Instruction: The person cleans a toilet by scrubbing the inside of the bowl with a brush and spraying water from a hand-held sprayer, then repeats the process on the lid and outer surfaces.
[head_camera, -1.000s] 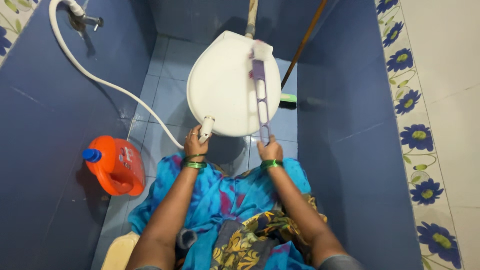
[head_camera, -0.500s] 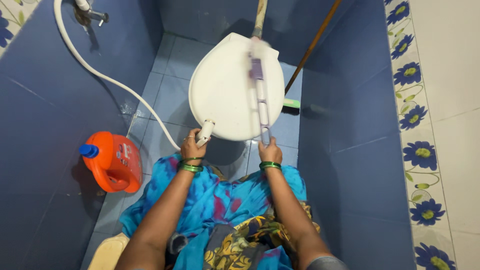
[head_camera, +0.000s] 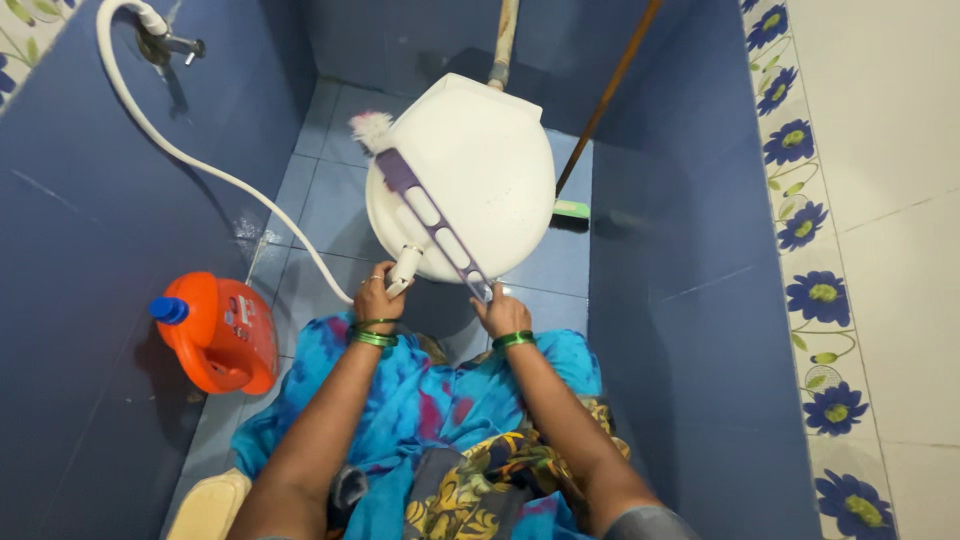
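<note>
The left hand (head_camera: 377, 297) has its fingers curled shut around the white spray nozzle (head_camera: 405, 268) at the end of a white hose (head_camera: 210, 172), which runs away up the blue wall to a tap (head_camera: 165, 42). The right hand (head_camera: 503, 316) grips the lower end of a purple toilet brush (head_camera: 432, 221); its fingers look closed on the handle, though the grip is partly hidden. The brush slants up and left from those fingers, its white bristles (head_camera: 371, 128) just past the closed white toilet lid (head_camera: 470, 175). An orange bottle (head_camera: 220, 335) stands on the floor, left of the left fingers.
</note>
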